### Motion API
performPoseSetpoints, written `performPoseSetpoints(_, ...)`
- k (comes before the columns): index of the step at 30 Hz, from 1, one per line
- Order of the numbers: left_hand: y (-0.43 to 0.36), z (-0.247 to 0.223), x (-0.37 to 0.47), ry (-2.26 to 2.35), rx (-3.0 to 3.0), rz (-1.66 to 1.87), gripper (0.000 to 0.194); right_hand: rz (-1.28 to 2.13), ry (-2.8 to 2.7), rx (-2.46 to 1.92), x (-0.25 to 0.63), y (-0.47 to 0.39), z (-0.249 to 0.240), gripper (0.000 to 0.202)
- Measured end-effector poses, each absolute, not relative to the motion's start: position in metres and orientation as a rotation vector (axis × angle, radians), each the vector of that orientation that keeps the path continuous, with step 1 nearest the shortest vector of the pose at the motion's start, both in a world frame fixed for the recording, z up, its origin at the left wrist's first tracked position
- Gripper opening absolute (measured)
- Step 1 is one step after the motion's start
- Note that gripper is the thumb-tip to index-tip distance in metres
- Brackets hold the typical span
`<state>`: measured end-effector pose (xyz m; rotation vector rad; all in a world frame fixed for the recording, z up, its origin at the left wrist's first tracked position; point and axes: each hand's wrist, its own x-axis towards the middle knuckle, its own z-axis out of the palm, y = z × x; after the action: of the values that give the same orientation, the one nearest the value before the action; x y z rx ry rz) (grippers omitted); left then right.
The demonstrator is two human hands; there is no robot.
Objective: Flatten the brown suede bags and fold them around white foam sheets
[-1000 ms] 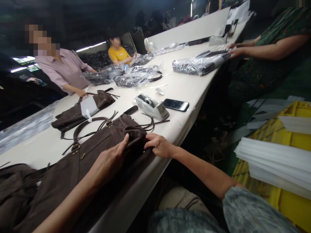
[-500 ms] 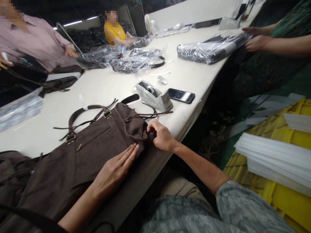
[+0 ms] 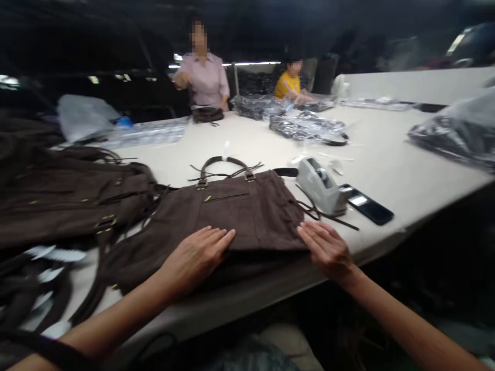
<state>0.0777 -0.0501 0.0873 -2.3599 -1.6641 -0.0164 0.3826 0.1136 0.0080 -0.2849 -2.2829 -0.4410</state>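
Observation:
A dark brown handbag (image 3: 228,216) with a zip pocket, brass buckles and a looped handle lies flat along the table's front edge. My left hand (image 3: 199,255) rests on its front panel near the lower edge, fingers stretched out and flat. At the bag's lower right corner, my right hand (image 3: 327,250) touches the fabric with straight fingers held side by side; its thumb is hidden. Just beyond the bag's right side stand a grey tape dispenser (image 3: 323,188) and a black phone (image 3: 369,206). Thin cords from the bag trail beside the dispenser.
More brown bags (image 3: 73,196) are heaped on the left, with loose straps below them. Plastic-wrapped bags (image 3: 305,126) lie farther back on the white table (image 3: 251,144), and another wrapped bundle (image 3: 460,131) sits at right. Two people are across the table.
The view has swung left. My right hand has gone from pinching the bag's bunched side to lying straight at its corner, and that side is now flatter. My left hand stays on the bag.

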Motion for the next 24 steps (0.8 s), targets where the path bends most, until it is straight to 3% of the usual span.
performPoseSetpoints(2,-0.088,0.100,0.048,-1.864,-2.218,0.015,0.044,-0.425,-2.305,-0.286,0.385,0.116,0.006,0.066)
performPoseSetpoints(5,-0.141,0.114,0.009,-2.112,-2.129,0.046,0.062,-0.363,-2.362,-0.168,0.384,0.123,0.006,0.067)
performPoseSetpoints(8,-0.171,0.120,-0.017,-2.189,-2.220,0.011,0.056,-0.249,-2.440,-0.052,0.379,0.127,0.010,0.065)
performPoseSetpoints(11,-0.171,0.120,-0.028,-2.206,-2.291,0.018,0.052,-0.190,-2.539,-0.036,0.373,0.126,0.021,0.070)
performPoseSetpoints(14,-0.155,0.119,-0.027,-2.236,-2.299,0.057,0.070,-0.201,-2.694,-0.094,0.367,0.121,0.038,0.086)
performPoseSetpoints(16,-0.145,0.117,-0.024,-2.259,-2.268,0.079,0.070,-0.195,-2.825,-0.150,0.363,0.118,0.050,0.093)
performPoseSetpoints(19,-0.136,0.114,-0.022,-2.343,-2.214,0.066,0.063,-0.167,-2.937,-0.214,0.357,0.116,0.064,0.095)
performPoseSetpoints(24,-0.125,0.111,-0.024,-2.450,-2.206,0.019,0.070,-0.246,-3.035,-0.223,0.346,0.115,0.080,0.098)
